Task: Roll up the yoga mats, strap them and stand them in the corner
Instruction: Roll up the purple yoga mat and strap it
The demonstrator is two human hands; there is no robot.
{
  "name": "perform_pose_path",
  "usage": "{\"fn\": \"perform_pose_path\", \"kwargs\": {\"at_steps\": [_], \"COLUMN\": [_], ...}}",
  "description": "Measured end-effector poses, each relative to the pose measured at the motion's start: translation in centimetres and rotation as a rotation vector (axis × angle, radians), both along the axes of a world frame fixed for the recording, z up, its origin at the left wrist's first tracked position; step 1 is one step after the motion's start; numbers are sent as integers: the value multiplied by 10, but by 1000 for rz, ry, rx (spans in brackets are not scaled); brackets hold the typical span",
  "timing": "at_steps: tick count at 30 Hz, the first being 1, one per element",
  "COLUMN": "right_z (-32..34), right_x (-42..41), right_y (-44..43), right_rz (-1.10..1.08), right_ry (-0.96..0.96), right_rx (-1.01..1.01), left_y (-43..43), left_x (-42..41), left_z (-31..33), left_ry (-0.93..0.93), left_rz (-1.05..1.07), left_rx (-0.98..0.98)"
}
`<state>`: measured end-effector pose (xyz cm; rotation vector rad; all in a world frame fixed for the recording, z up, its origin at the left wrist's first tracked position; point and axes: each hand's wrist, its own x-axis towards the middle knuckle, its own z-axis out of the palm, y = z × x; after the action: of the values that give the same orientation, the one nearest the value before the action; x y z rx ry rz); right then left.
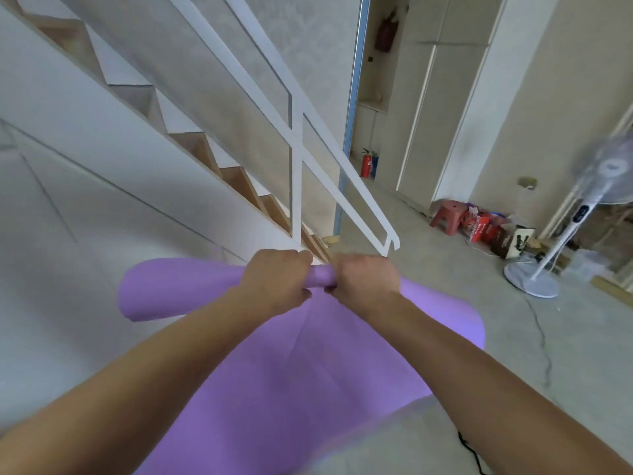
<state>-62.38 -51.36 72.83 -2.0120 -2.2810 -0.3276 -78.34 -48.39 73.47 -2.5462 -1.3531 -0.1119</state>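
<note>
Both hands, left hand and right hand, clench the purple yoga mat's far edge, bunched between them. Staircase railing crowds just beyond; bare floor opens rightward toward the standing fan. Mat drapes wide, creased.

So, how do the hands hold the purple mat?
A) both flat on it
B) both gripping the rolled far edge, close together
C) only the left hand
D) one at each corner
B: the left hand and right hand both curl round the rolled far edge of the purple mat.
</note>
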Motion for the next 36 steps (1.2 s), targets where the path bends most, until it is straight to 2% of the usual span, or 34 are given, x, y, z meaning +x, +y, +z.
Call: {"fn": "perform_pose_path", "kwargs": {"at_steps": [4, 6, 8, 10, 11, 13, 14, 17, 19, 21, 24, 28, 30, 31, 33, 36], "right_z": [-20, -32, -52, -66, -68, -69, -68, -67, -64, -62, -61, -69, -71, -71, -71, -67], "right_x": [-20, -26, -31, -39, -44, -49, -51, -55, -55, -49, -36, -23, -17, -14, -4, 8], "right_y": [-37, -51, -62, -72, -75, -77, -76, -67, -60, -55, -55, -60, -61, -60, -55, -46], "right_rz": [-56, -72, -71, -97, -109, -126, -144, -182, -188, -147, -71, 15, 31, 42, 57, 52], "right_ry": [18, 18, -24, -35, 12, 103, 112, 179, 222, 263, 264, 77, 114, 155, 212, 287], "right_rx": [-253, -235, -105, -29, -67, -196, -264, -348, -410, -438, -384, -209, -219, -267, -394, -580], "left_y": [-17, -20, -23, -25, -26, -28, -30, -42, -48, -48, -41, -32, -32, -34, -44, -58], "left_x": [-12, -16, -20, -26, -30, -35, -37, -40, -37, -34, -27, -15, -11, -9, -5, -1], "left_z": [-22, -31, -38, -42, -42, -41, -41, -51, -62, -65, -58, -44, -40, -39, -41, -55], "left_ry": [54, -53, -166, -145, -101, -3, 64, 189, 179, 151, 113, -8, -19, -4, 52, 182], "left_rz": [-10, 47, 101, 101, 84, 37, 4, -125, -151, -125, -24, 74, 89, 87, 68, 20], "left_rx": [-437, -654, -852, -991, -1023, -965, -852, -298, -111, -115, -277, -696, -882, -899, -746, -323]}}
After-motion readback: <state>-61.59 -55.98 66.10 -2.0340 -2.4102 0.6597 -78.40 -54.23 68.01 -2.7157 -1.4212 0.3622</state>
